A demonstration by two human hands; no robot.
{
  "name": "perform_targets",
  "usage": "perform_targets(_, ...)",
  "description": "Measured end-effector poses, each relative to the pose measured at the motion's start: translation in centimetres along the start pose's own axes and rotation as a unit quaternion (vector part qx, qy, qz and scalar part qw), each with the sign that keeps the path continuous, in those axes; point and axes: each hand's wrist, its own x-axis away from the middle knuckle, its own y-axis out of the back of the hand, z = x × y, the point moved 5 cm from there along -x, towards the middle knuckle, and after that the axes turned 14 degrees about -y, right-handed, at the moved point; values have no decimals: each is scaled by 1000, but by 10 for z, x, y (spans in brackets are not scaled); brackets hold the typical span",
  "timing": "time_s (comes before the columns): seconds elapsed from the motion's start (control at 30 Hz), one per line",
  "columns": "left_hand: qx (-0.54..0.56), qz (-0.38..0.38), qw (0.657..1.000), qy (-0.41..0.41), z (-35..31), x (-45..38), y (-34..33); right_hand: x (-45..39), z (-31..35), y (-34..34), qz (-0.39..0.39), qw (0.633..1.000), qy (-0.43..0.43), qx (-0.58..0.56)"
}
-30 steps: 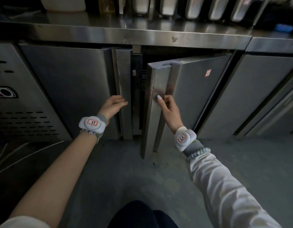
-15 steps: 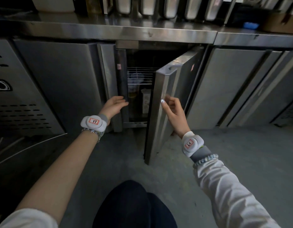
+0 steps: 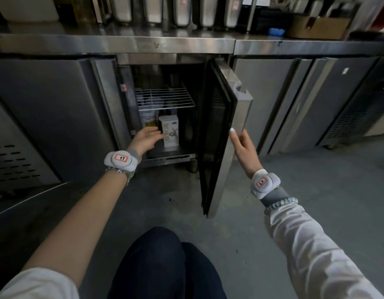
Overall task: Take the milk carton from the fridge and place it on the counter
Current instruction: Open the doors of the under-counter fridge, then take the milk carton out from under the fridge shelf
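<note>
The under-counter fridge [image 3: 122, 104] stands with its steel door [image 3: 226, 134] swung wide towards me. A white milk carton [image 3: 170, 131] stands upright on the bottom shelf, under a wire rack [image 3: 165, 98]. My left hand [image 3: 146, 139] is open at the fridge mouth, fingertips just left of the carton and not gripping it. My right hand [image 3: 244, 149] rests with spread fingers against the outer edge of the door. The steel counter [image 3: 126, 43] runs above the fridge.
A white and yellow container [image 3: 148, 119] stands left of the carton. Several steel canisters [image 3: 180, 9] line the back of the counter, with a cardboard box [image 3: 318, 29] and a blue object [image 3: 277, 31] at the right. Closed cabinet doors flank the fridge. My knees [image 3: 165, 264] are below.
The door has swung from nearly closed to wide, showing the carton. My left hand has moved from the left door frame into the opening, next to the carton. My right hand followed the door edge.
</note>
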Motion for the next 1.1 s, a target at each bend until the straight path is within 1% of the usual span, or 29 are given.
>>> perform_targets(0.1, 6, 4, 1000, 1, -2, 0, -8, -2, -2, 11, 5, 1000, 5, 6)
perform_targets(0.3, 6, 10, 1000, 2, -3, -1, -8, -2, 2, 14, 9, 1000, 23, 6)
perform_targets(0.37, 3, 11, 1000, 1, -3, -3, -5, -2, 6, 19, -14, 999, 22, -43)
perform_targets(0.4, 2, 11, 1000, 0, -3, -3, -2, 1, 16, 24, -50, 996, 33, -69)
perform_targets(0.43, 0, 11, 1000, -1, -3, -4, 0, 6, 29, 29, -95, 990, 62, -88)
perform_targets(0.5, -7, 9, 1000, -1, -2, -5, 7, 18, 64, 37, -176, 966, 157, -107)
perform_targets(0.57, -10, 4, 1000, 1, -1, -5, 12, 29, 98, 39, -221, 937, 252, -96)
perform_targets(0.63, -9, 1, 1000, 6, 0, -4, 16, 35, 129, 34, -230, 911, 338, -53)
perform_targets(0.67, -8, -2, 1000, 8, -1, -4, 19, 37, 141, 27, -219, 901, 372, -31)
perform_targets(0.73, -8, -11, 1000, 12, -1, -4, 23, 35, 158, 7, -163, 900, 403, -6)
perform_targets(0.8, -9, -21, 1000, 15, 0, -4, 28, 29, 164, -18, -95, 914, 394, 11)
perform_targets(0.93, -10, -27, 999, 23, 0, -4, 33, 8, 150, -62, 13, 954, 297, 33)
perform_targets(1.0, -11, -29, 999, 25, 2, -4, 36, -4, 137, -79, 46, 971, 234, 24)
perform_targets(1.1, -12, -36, 999, 22, 3, -7, 40, -23, 115, -100, 66, 986, 155, 20)
